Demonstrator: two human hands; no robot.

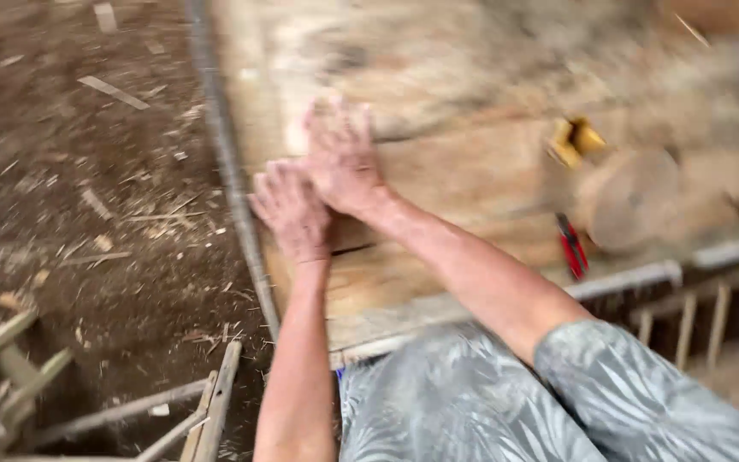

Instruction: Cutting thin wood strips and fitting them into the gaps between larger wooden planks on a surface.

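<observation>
Field count from my feed, blurred by motion. Hands: two, a left hand (291, 210) and a right hand (341, 158), both flat on one wooden tabletop (464, 171). Yellow block-shaped objects (576, 139): one, possibly in two parts; I can't tell. Round wooden discs (630, 198): one. Red-handled tools (571, 246): one. Metal edge rails (231, 162) along the table: two that I can see. Loose wood scraps on the dirt floor (70, 188): too many and too smeared to count.
</observation>
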